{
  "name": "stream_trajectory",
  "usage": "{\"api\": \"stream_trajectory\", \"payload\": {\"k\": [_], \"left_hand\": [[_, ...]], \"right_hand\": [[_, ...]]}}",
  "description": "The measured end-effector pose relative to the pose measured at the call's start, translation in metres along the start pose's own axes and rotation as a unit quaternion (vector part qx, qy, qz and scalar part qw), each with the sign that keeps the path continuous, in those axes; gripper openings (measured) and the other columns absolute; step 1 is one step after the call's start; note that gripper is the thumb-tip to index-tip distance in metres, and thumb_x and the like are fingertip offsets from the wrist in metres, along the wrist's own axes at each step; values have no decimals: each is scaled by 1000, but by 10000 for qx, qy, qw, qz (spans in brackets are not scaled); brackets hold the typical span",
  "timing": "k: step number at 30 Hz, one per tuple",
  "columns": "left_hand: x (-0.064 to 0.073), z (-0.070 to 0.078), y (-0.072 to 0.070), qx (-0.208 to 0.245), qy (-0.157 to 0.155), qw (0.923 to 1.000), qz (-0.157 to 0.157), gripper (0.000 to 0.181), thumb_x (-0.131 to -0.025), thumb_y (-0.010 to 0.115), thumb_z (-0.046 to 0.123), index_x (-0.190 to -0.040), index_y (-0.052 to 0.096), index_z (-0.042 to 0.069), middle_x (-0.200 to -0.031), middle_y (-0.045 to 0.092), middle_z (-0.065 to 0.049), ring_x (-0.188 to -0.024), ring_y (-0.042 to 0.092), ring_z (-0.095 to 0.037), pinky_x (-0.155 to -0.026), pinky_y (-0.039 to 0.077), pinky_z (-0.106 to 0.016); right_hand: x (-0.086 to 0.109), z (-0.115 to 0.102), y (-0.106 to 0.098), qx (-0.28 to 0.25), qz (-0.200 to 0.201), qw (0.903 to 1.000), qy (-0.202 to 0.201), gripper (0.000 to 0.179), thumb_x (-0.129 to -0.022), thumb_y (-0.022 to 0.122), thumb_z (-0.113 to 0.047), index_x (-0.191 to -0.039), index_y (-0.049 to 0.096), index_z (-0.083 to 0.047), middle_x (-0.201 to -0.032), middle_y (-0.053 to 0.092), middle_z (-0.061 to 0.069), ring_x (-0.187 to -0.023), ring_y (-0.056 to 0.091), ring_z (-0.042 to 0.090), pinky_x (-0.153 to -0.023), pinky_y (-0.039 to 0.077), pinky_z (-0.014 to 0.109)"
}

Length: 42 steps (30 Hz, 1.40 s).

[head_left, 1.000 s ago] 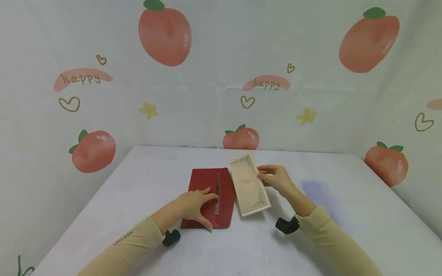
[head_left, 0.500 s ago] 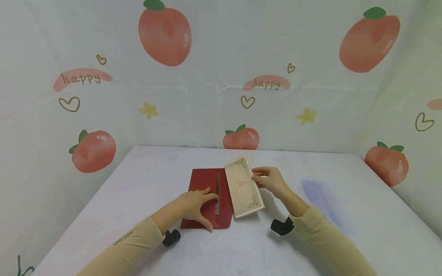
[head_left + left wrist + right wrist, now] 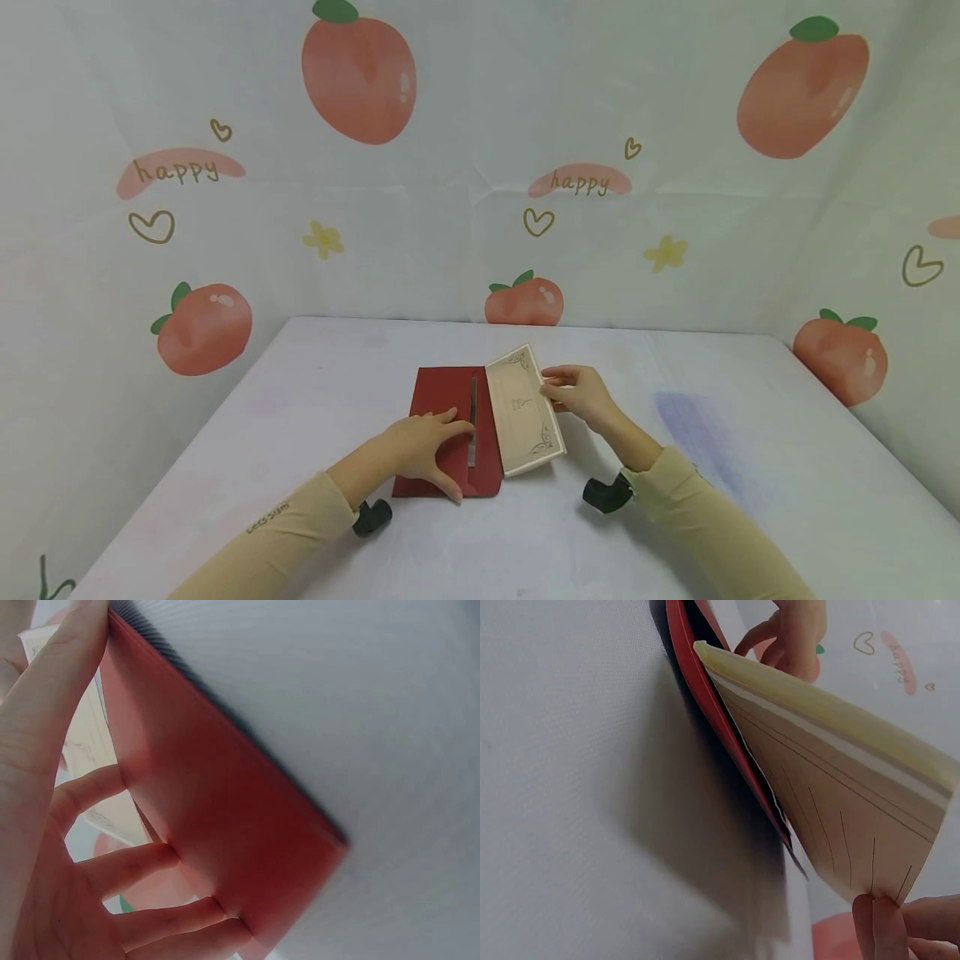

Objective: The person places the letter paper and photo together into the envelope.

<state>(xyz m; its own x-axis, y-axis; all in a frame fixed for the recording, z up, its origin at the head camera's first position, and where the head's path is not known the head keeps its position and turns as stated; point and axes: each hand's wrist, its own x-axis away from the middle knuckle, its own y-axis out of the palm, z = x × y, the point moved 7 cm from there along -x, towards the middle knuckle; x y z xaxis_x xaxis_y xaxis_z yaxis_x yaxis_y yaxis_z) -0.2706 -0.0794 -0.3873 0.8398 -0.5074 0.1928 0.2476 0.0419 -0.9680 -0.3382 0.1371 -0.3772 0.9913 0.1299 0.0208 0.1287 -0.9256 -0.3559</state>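
Note:
A red folder (image 3: 442,387), like a large envelope with a dark slit along its right part, lies flat on the table. My left hand (image 3: 416,443) rests on it with fingers and thumb spread. The left wrist view shows the fingertips at the edge of the red folder (image 3: 217,795). With thumb and fingers my right hand (image 3: 588,398) pinches the right edge of a cream booklet (image 3: 523,417) with ornate corners. It tilts over the folder's right edge. From the right wrist view, the booklet (image 3: 832,780) shows a ruled underside and a pale yellow edge, one corner at the folder's opening.
The white table (image 3: 247,500) reaches back to a white curtain (image 3: 465,125) printed with peaches, hearts and flowers. Black curved pieces hang under both cuffs, a left one (image 3: 372,517) and a right one (image 3: 607,494). A bluish stain (image 3: 697,433) marks the table's right side.
My right hand has brought the cream booklet leftward and slightly toward me, so that it overlaps more of the red folder's right side. The left hand has stayed in place.

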Motion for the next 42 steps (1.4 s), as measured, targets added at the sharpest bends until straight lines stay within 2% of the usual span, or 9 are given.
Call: {"api": "stream_trajectory", "payload": {"k": [24, 42], "left_hand": [[-1, -1, 2, 21, -80, 9999, -85, 92, -59, 75, 66, -136, 44, 26, -148, 38, -12, -129, 44, -44, -100, 42, -55], [-3, -1, 1, 39, 27, 10000, -19, 89, -59, 75, 66, -134, 46, 27, -148, 39, -13, -128, 45, -44, -101, 41, -56]], "right_hand": [[-2, 1, 18, 161, -42, 9998, 141, 34, -86, 62, -2, -117, 57, 10, -106, 64, 25, -74, 67, 14, -68, 59, 31], [-2, 1, 29, 90, -117, 9998, 155, 32, -85, 62, 0, -115, 58, 10, -99, 66, 22, -69, 67, 12, -66, 59, 31]]}}
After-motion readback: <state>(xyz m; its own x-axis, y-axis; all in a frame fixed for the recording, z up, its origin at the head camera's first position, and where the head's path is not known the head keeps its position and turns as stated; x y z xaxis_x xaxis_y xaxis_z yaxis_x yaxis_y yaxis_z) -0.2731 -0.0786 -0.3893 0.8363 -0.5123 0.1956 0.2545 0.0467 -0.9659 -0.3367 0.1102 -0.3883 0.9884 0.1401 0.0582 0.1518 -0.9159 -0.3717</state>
